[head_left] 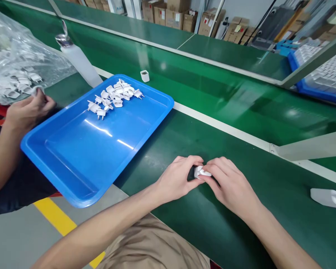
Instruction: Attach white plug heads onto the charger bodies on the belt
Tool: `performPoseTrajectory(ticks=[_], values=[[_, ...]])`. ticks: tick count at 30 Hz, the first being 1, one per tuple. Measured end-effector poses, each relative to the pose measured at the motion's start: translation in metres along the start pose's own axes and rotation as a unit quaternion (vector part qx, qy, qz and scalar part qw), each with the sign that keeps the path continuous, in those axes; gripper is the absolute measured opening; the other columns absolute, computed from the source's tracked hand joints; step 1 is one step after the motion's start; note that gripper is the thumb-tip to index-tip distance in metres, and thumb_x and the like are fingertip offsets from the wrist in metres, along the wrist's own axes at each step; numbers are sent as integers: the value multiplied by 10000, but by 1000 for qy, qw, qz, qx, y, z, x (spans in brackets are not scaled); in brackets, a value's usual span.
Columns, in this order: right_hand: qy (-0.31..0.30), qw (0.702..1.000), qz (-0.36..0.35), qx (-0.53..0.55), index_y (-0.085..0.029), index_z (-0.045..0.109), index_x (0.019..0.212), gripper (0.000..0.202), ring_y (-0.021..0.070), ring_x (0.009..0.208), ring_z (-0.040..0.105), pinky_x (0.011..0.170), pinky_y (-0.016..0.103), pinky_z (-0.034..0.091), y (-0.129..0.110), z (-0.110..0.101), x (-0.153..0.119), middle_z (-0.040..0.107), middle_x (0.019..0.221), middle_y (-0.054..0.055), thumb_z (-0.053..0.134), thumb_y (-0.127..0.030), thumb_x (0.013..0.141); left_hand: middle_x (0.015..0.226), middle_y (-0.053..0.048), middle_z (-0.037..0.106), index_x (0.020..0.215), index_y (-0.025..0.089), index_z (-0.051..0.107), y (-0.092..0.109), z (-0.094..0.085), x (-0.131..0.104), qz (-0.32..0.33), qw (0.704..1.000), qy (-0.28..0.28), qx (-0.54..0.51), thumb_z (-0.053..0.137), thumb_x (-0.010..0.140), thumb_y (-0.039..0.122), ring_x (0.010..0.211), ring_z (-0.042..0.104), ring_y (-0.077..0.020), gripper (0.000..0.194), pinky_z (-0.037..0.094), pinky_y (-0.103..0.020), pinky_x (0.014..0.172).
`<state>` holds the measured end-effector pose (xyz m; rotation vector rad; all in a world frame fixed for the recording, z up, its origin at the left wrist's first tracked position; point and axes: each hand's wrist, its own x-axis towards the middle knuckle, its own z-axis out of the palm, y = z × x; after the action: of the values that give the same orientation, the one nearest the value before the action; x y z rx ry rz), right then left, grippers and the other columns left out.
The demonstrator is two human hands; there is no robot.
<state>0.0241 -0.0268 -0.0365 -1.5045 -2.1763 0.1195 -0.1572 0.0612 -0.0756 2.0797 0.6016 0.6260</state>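
Note:
Over the green bench, my left hand (177, 179) and my right hand (232, 185) meet with their fingertips closed around one small white plug charger (198, 172). My left thumb and fingers pinch its left side; the right-hand fingers press on its right side and hide part of it. Whether it is one piece or two parts held together, I cannot tell. To the left, a blue tray (154, 129) carries a pile of white plug pieces (118, 102) with pins at its far end.
Beyond the tray stands a small white housing (145, 76). A white bottle (80, 59) leans near a clear bag of white parts (19, 71). A co-worker's hand (28, 110) holds a white piece at left. At right lies a white object (329, 198), near a metal bracket (310, 147).

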Motion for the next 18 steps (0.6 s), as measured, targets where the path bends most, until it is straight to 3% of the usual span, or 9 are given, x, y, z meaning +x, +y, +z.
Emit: performPoseTrajectory(ticks=[6, 11, 15, 18], values=[[-40, 991, -15, -128, -173, 541, 914, 452, 227, 738, 433, 679, 367, 287, -3, -2, 4, 550, 850, 51, 220, -319, 1197, 1190, -5, 681, 1203, 222, 559, 1, 0, 1, -1, 1000, 0, 8, 820, 879, 166, 1057, 671, -208, 420, 516, -325, 1001], [-30, 985, -13, -169, -176, 553, 918, 496, 226, 765, 459, 696, 357, 300, -4, -5, 7, 557, 864, 53, 183, -353, 1197, 1265, -25, 659, 1257, 223, 536, 0, 1, 2, -28, 998, -32, 48, 814, 882, 169, 1103, 652, -252, 470, 545, -382, 974], [-53, 975, 37, -214, -188, 565, 906, 535, 237, 791, 509, 706, 358, 352, 10, -18, -4, 585, 885, 71, 165, -398, 1193, 1374, -116, 594, 1399, 177, 425, 4, 2, -2, 17, 998, -27, 62, 843, 846, 132, 1238, 595, -316, 694, 514, -492, 1066], [-33, 964, 95, -246, -199, 563, 884, 578, 253, 771, 554, 689, 368, 414, 30, -42, -26, 588, 845, 85, 147, -471, 1179, 1442, -160, 524, 1472, 171, 333, 14, -9, -12, 57, 994, -4, 90, 771, 924, 180, 1309, 544, -338, 702, 502, -544, 1086]])
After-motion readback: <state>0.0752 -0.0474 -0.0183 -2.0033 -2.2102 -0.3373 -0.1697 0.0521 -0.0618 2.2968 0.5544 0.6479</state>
